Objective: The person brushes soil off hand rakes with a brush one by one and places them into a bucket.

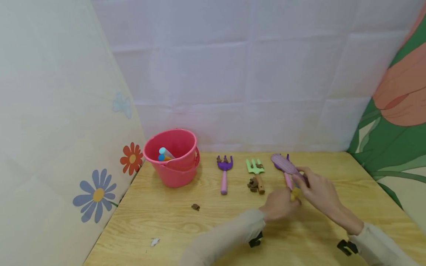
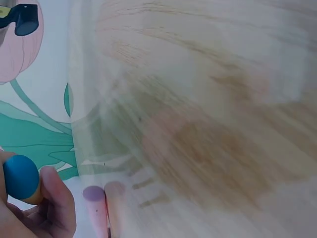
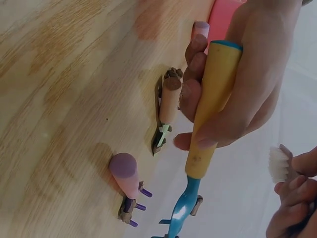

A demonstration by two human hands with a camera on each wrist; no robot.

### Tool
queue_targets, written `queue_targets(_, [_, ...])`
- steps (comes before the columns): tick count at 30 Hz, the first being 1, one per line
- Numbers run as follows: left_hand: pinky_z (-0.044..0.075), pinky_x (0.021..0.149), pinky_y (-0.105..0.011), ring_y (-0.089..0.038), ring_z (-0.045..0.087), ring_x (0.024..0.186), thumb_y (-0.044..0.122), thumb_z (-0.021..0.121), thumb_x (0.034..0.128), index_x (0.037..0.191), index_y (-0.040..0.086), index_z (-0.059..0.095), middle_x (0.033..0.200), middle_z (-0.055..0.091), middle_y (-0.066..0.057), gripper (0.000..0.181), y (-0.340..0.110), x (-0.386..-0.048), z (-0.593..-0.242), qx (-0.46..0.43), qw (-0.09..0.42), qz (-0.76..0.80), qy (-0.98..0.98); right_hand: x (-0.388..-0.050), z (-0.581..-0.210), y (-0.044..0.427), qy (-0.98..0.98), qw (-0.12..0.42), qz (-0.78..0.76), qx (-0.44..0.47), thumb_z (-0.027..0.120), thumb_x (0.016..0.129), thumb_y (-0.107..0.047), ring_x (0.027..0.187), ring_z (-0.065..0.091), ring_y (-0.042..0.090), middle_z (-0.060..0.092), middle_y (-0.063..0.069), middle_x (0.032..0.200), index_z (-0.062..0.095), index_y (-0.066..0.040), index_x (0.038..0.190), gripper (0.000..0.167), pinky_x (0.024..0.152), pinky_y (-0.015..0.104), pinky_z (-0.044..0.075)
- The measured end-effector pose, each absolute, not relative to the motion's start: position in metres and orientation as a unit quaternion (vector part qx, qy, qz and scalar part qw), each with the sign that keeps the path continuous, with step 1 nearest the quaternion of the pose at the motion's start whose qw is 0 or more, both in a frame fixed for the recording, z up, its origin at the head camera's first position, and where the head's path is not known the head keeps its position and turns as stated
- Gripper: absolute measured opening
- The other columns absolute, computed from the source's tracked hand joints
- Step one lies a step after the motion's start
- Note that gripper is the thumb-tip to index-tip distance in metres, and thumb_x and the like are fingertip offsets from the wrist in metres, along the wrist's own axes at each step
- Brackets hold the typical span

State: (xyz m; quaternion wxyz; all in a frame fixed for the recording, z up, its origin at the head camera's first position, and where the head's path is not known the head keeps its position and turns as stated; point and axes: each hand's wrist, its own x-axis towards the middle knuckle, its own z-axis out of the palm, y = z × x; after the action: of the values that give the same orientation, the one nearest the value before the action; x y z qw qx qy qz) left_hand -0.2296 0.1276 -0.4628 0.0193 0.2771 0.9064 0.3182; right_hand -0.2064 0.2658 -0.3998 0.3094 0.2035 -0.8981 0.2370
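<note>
- Grips a blue-and-yellow hand fork (image 3: 198,162) in the left hand (image 1: 280,204), with fingers curled round the yellow handle.
- Shows the handle's blue butt end beyond one side of that grip and the blue neck beyond the other, in the right wrist view; loses part of the tines at the lower frame edge.
- Shows a brown clump (image 3: 197,206) right beside the blue neck.
- Pinches a purple brush (image 1: 284,163) between thumb and fingers of the right hand (image 1: 321,189), near its narrow end.
- Points white bristles (image 3: 279,164) toward the hand fork, with a gap between bristles and blue neck.
- Overlaps a pink-handled purple fork (image 1: 287,180) with the brush in the head view; cannot tell whether touching.
- Holds both hands near each other over the right part of the wooden tabletop (image 1: 159,221).
- Has a green fork (image 1: 255,169) with a brown handle just beyond the left hand, with brown crumbs (image 1: 253,184) beside that handle and more at the tines.
- Has a second pink-handled purple fork (image 1: 224,181) farther left, with brown bits at the tines.
- Has a pink bucket (image 1: 179,177) at far left, with a light-blue-ended stick (image 1: 165,152) and a blue-ended stick (image 1: 163,157) inside.
- Has a small brown lump (image 1: 195,207) and a white scrap (image 1: 155,242) nearer the front.
</note>
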Motion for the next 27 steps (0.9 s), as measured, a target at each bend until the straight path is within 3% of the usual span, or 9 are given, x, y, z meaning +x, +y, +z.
queue_targets(4, [0.039, 0.037, -0.019, 0.0, 0.04, 0.041, 0.035, 0.05, 0.1017, 0.077, 0.019, 0.052, 0.059, 0.047, 0.011, 0.03, 0.113, -0.232, -0.46, 0.286, 0.027, 0.342, 0.895, -0.209, -0.401, 0.264, -0.898, 0.306, 0.236, 0.21, 0.069, 0.092, -0.01, 0.048, 0.032, 0.0, 0.043, -0.009, 0.06, 0.063, 0.002, 0.114, 0.026, 0.04, 0.023, 0.026])
queue_targets(6, [0.047, 0.047, -0.02, 0.0, 0.041, 0.041, 0.038, 0.048, 0.1029, 0.076, 0.019, 0.052, 0.06, 0.048, 0.011, 0.033, 0.104, -0.233, -0.458, 0.286, 0.019, 0.345, 0.894, -0.211, -0.403, 0.263, -0.897, 0.307, 0.236, 0.214, 0.07, 0.092, -0.01, 0.048, 0.031, -0.001, 0.043, -0.01, 0.06, 0.063, 0.002, 0.113, 0.025, 0.04, 0.022, 0.026])
queue_targets(11, [0.046, 0.047, -0.017, -0.001, 0.043, 0.041, 0.031, 0.057, 0.0981, 0.074, 0.017, 0.05, 0.065, 0.048, 0.009, 0.029, 0.083, -0.235, -0.451, 0.253, -0.001, 0.346, 0.904, -0.214, -0.405, 0.259, -0.898, 0.299, 0.236, 0.219, 0.07, 0.092, -0.011, 0.048, 0.032, -0.001, 0.043, -0.01, 0.06, 0.063, 0.003, 0.111, 0.025, 0.04, 0.022, 0.027])
queue_targets(12, [0.04, 0.037, -0.017, -0.002, 0.042, 0.041, 0.029, 0.06, 0.0963, 0.077, 0.016, 0.05, 0.066, 0.048, 0.008, 0.025, 0.08, -0.235, -0.451, 0.241, 0.004, 0.355, 0.903, -0.215, -0.405, 0.258, -0.899, 0.297, 0.237, 0.219, 0.069, 0.092, -0.011, 0.047, 0.032, -0.001, 0.043, -0.01, 0.06, 0.062, 0.003, 0.111, 0.025, 0.04, 0.022, 0.027])
queue_targets(14, [0.04, 0.036, -0.018, -0.003, 0.043, 0.041, 0.03, 0.062, 0.0949, 0.083, 0.014, 0.053, 0.066, 0.049, 0.007, 0.022, 0.075, -0.234, -0.45, 0.226, 0.013, 0.36, 0.905, -0.215, -0.406, 0.256, -0.9, 0.291, 0.237, 0.22, 0.068, 0.094, -0.013, 0.047, 0.032, -0.001, 0.042, -0.01, 0.059, 0.062, 0.003, 0.112, 0.025, 0.04, 0.022, 0.027])
queue_targets(17, [0.037, 0.034, -0.019, -0.003, 0.041, 0.04, 0.031, 0.064, 0.0936, 0.113, 0.002, 0.057, 0.06, 0.049, 0.007, 0.035, 0.068, -0.232, -0.451, 0.211, 0.028, 0.374, 0.902, -0.216, -0.406, 0.254, -0.901, 0.286, 0.239, 0.222, 0.067, 0.095, -0.014, 0.046, 0.032, -0.001, 0.042, -0.011, 0.058, 0.062, 0.003, 0.111, 0.024, 0.04, 0.022, 0.028])
queue_targets(21, [0.032, 0.03, -0.019, -0.003, 0.035, 0.035, 0.032, 0.064, 0.0939, 0.147, -0.007, 0.034, 0.053, 0.047, 0.007, 0.072, 0.058, -0.232, -0.455, 0.202, 0.036, 0.382, 0.901, -0.216, -0.407, 0.252, -0.904, 0.277, 0.241, 0.221, 0.066, 0.096, -0.015, 0.045, 0.032, -0.001, 0.042, -0.012, 0.058, 0.062, 0.002, 0.111, 0.023, 0.04, 0.022, 0.028])
queue_targets(23, [0.034, 0.032, -0.019, -0.003, 0.038, 0.037, 0.033, 0.064, 0.0938, 0.144, -0.005, 0.04, 0.055, 0.048, 0.007, 0.068, 0.053, -0.231, -0.456, 0.199, 0.038, 0.38, 0.903, -0.216, -0.407, 0.251, -0.905, 0.269, 0.246, 0.221, 0.064, 0.097, -0.016, 0.045, 0.033, -0.001, 0.044, -0.013, 0.058, 0.062, 0.001, 0.111, 0.023, 0.04, 0.022, 0.028])
queue_targets(27, [0.04, 0.04, -0.02, -0.004, 0.045, 0.047, 0.034, 0.064, 0.0935, 0.11, 0.006, 0.061, 0.065, 0.049, 0.006, 0.033, 0.042, -0.231, -0.456, 0.195, 0.022, 0.363, 0.911, -0.216, -0.408, 0.248, -0.904, 0.256, 0.256, 0.229, 0.062, 0.098, -0.016, 0.043, 0.035, -0.002, 0.047, -0.016, 0.058, 0.061, 0.001, 0.114, 0.023, 0.039, 0.022, 0.03])
